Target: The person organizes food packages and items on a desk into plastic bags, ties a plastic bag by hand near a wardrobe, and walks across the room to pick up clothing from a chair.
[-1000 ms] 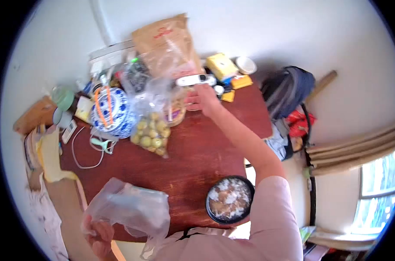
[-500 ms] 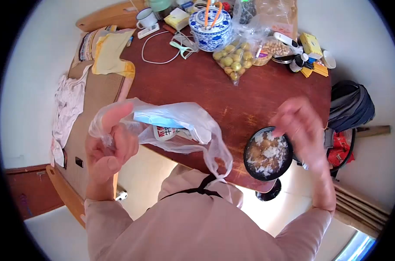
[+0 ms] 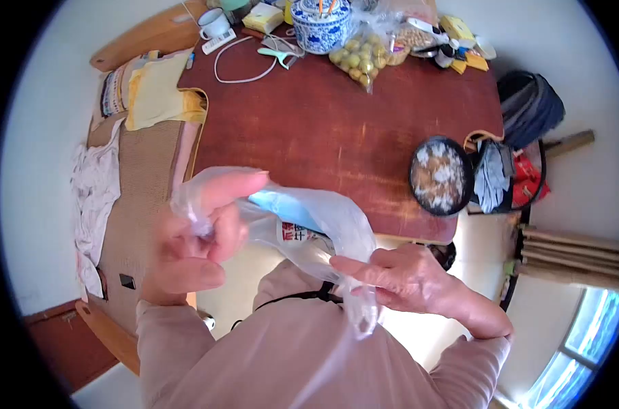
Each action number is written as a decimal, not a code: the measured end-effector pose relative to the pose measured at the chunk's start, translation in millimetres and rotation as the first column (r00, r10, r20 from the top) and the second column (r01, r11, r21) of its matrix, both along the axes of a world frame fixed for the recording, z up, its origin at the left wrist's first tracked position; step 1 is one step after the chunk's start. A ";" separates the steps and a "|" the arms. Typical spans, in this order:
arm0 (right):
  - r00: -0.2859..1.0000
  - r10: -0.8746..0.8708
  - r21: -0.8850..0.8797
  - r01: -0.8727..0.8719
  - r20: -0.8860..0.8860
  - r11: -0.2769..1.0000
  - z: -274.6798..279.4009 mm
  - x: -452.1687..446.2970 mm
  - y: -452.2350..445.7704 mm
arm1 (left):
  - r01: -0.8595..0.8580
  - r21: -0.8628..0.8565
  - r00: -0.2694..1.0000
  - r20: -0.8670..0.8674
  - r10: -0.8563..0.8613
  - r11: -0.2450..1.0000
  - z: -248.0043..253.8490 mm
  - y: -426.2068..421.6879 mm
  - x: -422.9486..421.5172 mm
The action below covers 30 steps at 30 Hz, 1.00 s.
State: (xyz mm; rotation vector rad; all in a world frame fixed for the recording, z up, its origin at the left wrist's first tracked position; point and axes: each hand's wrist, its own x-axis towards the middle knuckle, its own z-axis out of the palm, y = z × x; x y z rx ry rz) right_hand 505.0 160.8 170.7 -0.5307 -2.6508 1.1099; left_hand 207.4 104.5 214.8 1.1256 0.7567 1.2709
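My left hand (image 3: 204, 238) is closed on one handle of a thin, see-through plastic bag (image 3: 340, 211), with the film looped round the fingers. Inside the bag are a light-blue face mask (image 3: 285, 206) and a white item with red and black characters (image 3: 294, 233); the rest of its contents is hidden. My right hand (image 3: 415, 276) has its fingers closed around the bag's other side, near the dangling handle. The bag hangs in front of my body at the near edge of the brown table (image 3: 289, 129).
A round black dish (image 3: 470, 177) of brown and white grainy stuff stands at the table's right corner. Toward the back are a blue-and-white lidded pot (image 3: 321, 31), a bag of round yellow-green fruit (image 3: 359, 60), a green peeler (image 3: 277, 54) and a white mug (image 3: 214, 25). A bed (image 3: 146, 163) lies left.
My right hand has come from beside the black dish down and left to the bag, and now grips it. The view has shifted; my left hand still holds the bag.
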 end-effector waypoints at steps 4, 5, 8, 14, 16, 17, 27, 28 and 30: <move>0.973 -0.120 0.082 0.138 -0.198 0.987 0.5 -11.7 -49.9 | 0.299 0.097 0.916 -0.308 -0.257 0.949 0.2 -16.7 -19.8; 0.947 -0.162 0.102 0.197 -0.276 0.975 1.7 -8.4 -63.9 | 0.388 0.125 0.859 -0.408 -0.309 0.913 -2.1 -16.8 -21.4; 0.721 -0.573 -0.048 0.605 -0.390 0.794 35.2 24.5 -107.8 | 0.620 0.125 0.606 -0.703 -0.372 0.775 -3.2 -25.8 -21.6; 0.689 -0.651 0.131 0.712 -0.319 0.690 55.3 5.8 -172.6 | 0.770 0.279 0.433 -0.889 -0.149 0.574 7.3 -55.3 -2.3; 0.630 -0.691 0.074 0.756 -0.353 0.651 36.7 13.3 -200.9 | 0.804 0.356 0.388 -0.921 0.033 0.476 9.7 -66.3 15.2; 0.620 -0.712 -0.017 0.750 -0.329 0.661 28.6 15.1 -212.9 | 0.796 0.357 0.373 -0.925 0.068 0.490 6.0 -75.4 23.6; 0.634 -0.728 -0.670 0.424 -0.261 0.609 -18.8 71.2 -409.7 | 0.844 0.510 0.536 -0.808 -0.243 0.166 -4.2 -250.8 209.5; 0.576 -0.760 -0.609 0.498 -0.299 0.617 -24.3 82.5 -441.4 | 0.866 0.405 0.498 -0.750 -0.436 0.293 -32.8 -257.5 209.2; 0.475 -0.792 -0.482 0.629 -0.383 0.610 -36.5 100.9 -489.9 | 0.784 0.412 0.601 -0.316 -0.734 0.465 -49.5 -299.4 250.9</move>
